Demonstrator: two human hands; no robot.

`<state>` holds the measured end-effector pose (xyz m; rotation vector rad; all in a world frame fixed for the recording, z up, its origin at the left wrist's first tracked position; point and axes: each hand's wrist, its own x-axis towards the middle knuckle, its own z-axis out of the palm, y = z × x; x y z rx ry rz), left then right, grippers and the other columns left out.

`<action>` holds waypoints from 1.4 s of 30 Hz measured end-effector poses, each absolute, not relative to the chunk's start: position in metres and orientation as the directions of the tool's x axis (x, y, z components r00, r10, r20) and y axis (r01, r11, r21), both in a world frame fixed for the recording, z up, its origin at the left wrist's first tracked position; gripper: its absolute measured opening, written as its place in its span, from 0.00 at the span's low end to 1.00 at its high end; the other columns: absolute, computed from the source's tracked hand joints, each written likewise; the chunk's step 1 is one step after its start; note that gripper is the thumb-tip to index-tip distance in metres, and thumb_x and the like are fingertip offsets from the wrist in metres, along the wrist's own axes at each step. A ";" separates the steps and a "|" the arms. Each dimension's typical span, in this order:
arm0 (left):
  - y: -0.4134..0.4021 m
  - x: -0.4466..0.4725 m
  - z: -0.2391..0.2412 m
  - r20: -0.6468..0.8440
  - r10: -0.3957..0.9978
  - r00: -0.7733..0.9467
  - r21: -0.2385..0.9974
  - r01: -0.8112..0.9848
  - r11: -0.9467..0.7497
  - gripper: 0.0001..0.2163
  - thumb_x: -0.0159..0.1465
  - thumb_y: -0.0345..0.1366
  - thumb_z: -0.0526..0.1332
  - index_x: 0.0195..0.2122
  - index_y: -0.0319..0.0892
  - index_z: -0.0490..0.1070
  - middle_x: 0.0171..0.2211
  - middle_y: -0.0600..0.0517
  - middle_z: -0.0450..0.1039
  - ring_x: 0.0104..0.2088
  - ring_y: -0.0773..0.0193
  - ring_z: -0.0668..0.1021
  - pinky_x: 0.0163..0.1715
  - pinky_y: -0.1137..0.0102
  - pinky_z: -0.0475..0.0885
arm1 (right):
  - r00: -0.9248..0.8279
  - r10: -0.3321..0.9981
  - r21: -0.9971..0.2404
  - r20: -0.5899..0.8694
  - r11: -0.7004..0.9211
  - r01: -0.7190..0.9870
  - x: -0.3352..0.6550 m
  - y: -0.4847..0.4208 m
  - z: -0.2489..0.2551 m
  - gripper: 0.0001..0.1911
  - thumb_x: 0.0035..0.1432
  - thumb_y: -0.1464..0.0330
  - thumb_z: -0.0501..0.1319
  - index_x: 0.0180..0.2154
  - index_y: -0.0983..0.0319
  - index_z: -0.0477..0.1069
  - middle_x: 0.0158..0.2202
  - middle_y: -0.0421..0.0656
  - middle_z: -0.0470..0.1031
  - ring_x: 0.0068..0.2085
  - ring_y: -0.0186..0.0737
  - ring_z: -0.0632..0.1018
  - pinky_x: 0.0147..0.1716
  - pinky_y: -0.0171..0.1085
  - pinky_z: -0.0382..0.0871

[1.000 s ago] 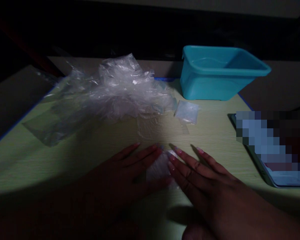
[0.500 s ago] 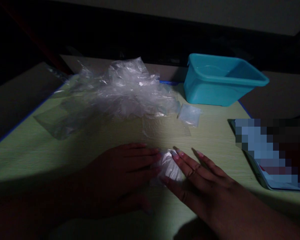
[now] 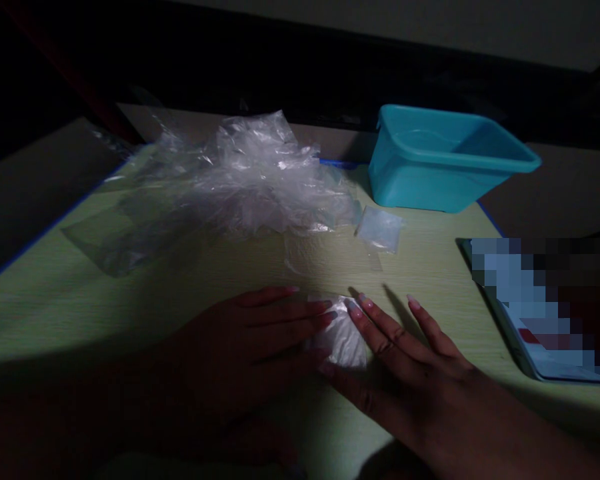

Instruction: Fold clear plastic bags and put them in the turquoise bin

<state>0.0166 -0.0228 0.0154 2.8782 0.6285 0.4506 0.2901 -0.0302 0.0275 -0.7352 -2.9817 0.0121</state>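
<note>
No lettering, number or sign can be read; the screen (image 3: 540, 327) is mostly pixelated.

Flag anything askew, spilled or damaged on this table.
The heap of clear plastic looks untidy: it sprawls loosely, and some wisps appear to reach past the far left edge of the table. No spill or clear damage shows in the dim light.

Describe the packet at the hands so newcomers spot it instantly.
Find the teal bin, back right. Nearer the camera, between the left hand and right hand, lies a small whitish plastic packet. Unlike the smoother square packet near the bin, it is wrinkled and partly covered.
</note>
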 end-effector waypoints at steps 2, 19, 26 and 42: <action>-0.023 0.017 0.015 0.237 0.435 0.869 0.222 0.387 -0.895 0.26 0.64 0.53 0.53 0.56 0.40 0.65 0.60 0.42 0.63 0.63 0.55 0.59 0.62 0.57 0.54 | -0.883 0.460 -0.012 0.097 0.887 0.461 0.290 -0.031 0.023 0.34 0.58 0.56 0.58 0.64 0.50 0.52 0.64 0.50 0.56 0.63 0.56 0.60 0.60 0.59 0.47; -0.025 0.022 0.013 0.306 0.489 0.817 0.209 0.444 -0.871 0.23 0.66 0.53 0.51 0.50 0.40 0.71 0.53 0.41 0.71 0.58 0.56 0.69 0.60 0.59 0.59 | -0.879 0.469 -0.016 0.085 0.883 0.469 0.290 -0.032 0.024 0.34 0.59 0.55 0.58 0.64 0.50 0.51 0.65 0.49 0.54 0.63 0.55 0.60 0.60 0.59 0.45; -0.025 0.022 0.016 0.281 0.479 0.832 0.208 0.435 -0.876 0.23 0.66 0.52 0.51 0.49 0.39 0.72 0.53 0.41 0.71 0.58 0.55 0.68 0.60 0.59 0.60 | -0.883 0.459 -0.100 0.095 0.887 0.450 0.288 -0.029 0.038 0.33 0.57 0.53 0.59 0.62 0.56 0.58 0.62 0.51 0.59 0.63 0.54 0.60 0.60 0.56 0.51; -0.026 0.021 0.015 0.240 0.473 0.848 0.202 0.432 -0.879 0.24 0.66 0.51 0.53 0.54 0.38 0.67 0.56 0.39 0.67 0.60 0.53 0.66 0.61 0.58 0.58 | -0.897 0.439 -0.063 0.056 0.898 0.435 0.290 -0.031 0.034 0.33 0.58 0.55 0.58 0.59 0.66 0.63 0.58 0.52 0.65 0.62 0.49 0.63 0.60 0.45 0.57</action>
